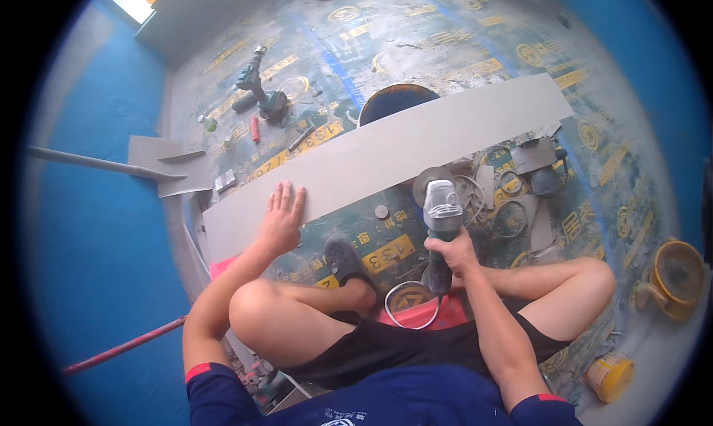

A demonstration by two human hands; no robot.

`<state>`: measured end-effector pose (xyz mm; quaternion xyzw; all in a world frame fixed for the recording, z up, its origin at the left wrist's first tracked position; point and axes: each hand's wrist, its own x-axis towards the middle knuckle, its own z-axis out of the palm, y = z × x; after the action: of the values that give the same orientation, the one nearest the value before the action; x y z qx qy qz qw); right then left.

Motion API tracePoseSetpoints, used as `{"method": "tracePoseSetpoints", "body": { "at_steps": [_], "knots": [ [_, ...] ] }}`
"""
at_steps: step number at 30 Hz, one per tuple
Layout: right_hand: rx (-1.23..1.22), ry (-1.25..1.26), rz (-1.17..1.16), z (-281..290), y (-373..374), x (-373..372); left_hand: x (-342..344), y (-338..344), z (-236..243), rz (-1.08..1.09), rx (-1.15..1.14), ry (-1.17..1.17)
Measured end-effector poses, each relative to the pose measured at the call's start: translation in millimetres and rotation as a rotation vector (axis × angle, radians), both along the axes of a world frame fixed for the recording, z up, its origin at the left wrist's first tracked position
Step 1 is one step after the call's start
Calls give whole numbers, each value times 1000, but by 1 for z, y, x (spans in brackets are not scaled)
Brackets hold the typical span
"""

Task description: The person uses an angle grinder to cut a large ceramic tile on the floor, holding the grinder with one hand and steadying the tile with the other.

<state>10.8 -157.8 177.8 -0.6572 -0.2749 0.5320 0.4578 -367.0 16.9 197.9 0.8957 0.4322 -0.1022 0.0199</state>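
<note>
Both hands are working at the pale board (401, 144): the left hand (279, 225) is resting flat near its left end, fingers extended, apparently steadying it. At its near edge, the right hand (455, 253) is gripping an angle grinder (443, 209), presumably for control; whether the disc (422, 185) is touching is unclear. Beyond the board, a bucket (397, 103), partly covered by it, is perhaps propping it up.
</note>
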Motion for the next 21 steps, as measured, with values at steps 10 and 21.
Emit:
{"method": "tracePoseSetpoints", "body": {
  "at_steps": [10, 21],
  "knots": [
    [24, -331, 367, 4, 16, -28, 76, 6, -16, 32, -8, -255],
    [5, -253, 213, -17, 21, 7, 71, 5, -17, 63, -47, -300]
  ]
}}
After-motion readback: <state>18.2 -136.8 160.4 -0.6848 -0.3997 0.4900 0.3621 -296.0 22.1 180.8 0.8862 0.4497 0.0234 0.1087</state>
